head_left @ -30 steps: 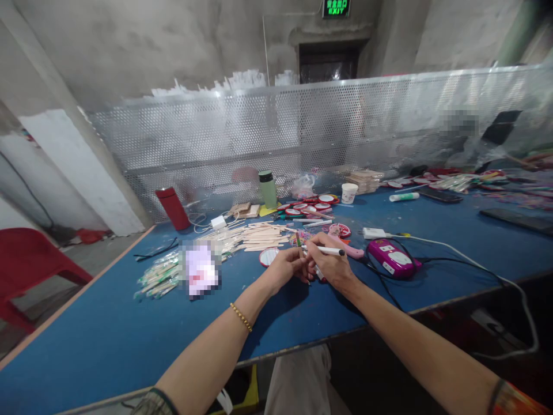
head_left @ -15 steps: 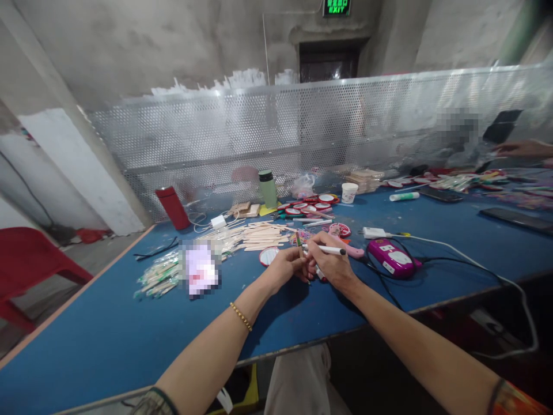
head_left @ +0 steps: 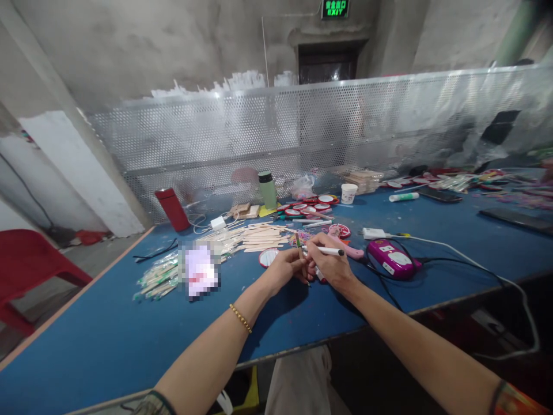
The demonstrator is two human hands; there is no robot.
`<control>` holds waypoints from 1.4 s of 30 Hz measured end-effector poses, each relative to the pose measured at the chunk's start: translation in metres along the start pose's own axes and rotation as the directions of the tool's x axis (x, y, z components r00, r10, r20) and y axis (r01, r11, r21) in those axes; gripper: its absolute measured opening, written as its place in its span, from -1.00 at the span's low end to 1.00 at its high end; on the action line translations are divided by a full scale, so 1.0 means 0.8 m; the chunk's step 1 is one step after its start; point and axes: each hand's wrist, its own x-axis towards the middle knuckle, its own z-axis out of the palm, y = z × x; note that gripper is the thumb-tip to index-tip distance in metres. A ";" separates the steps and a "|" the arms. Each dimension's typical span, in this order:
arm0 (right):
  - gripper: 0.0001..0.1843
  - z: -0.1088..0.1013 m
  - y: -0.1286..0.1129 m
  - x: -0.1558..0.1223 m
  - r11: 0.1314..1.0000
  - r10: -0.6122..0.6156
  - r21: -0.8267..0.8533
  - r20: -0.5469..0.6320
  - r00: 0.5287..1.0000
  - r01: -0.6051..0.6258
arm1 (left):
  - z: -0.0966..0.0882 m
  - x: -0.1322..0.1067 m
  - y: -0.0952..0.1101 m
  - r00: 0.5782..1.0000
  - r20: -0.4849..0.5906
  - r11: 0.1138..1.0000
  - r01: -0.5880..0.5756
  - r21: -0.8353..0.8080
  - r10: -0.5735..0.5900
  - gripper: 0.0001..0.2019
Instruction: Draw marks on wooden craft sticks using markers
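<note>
My left hand [head_left: 283,270] is closed on a thin wooden stick [head_left: 298,240] whose upper part is coloured green. In my right hand [head_left: 333,270] is a white marker pen [head_left: 330,251] with a black end pointing right. The pen's tip, hidden by my fingers, is close to the stick. Both hands are together above the table's front half. A round mirror with a red rim [head_left: 268,257] lies just beyond my left hand. Many bare wooden sticks [head_left: 264,236] are spread behind it.
A purple device [head_left: 391,259] with cables sits to the right, beside a pink-handled tool [head_left: 354,252]. Bagged green-tipped sticks [head_left: 158,278] lie left. Behind stand a red bottle [head_left: 173,208], a green bottle [head_left: 268,191] and a paper cup [head_left: 348,193], before a perforated metal screen [head_left: 207,135].
Another person's hand at the far right has gone out of view. My two hands hold nearly the same pose on the stick and marker pen.
</note>
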 end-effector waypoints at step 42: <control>-0.67 -0.001 0.004 0.000 1.000 0.004 -0.009 0.029 1.000 -0.004 | 0.002 0.001 0.000 1.000 -0.002 1.000 -0.009 0.005 0.009 -0.48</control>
